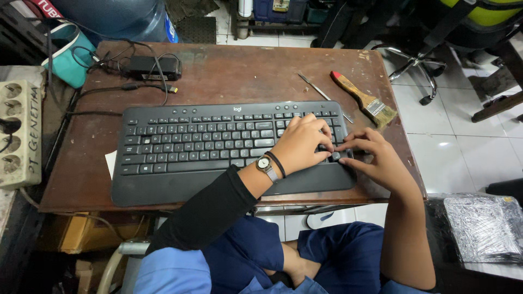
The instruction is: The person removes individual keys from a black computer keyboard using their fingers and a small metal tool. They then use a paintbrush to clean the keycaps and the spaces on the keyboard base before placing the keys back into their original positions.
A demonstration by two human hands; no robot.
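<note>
A black full-size keyboard with a palm rest lies across a small brown wooden table. Both hands work at its right end, over the number pad. My left hand, with a wristwatch and a black band on the wrist, rests its bent fingers on the keys there. My right hand comes in from the right edge, its fingertips pinching at a key near the lower right corner of the keyboard. The keys under the fingers are hidden.
A paintbrush with a red-tipped wooden handle and thin metal tweezers lie behind the keyboard at right. A black power adapter with cables sits at back left. A white power strip is at far left, a foil-wrapped pack at lower right.
</note>
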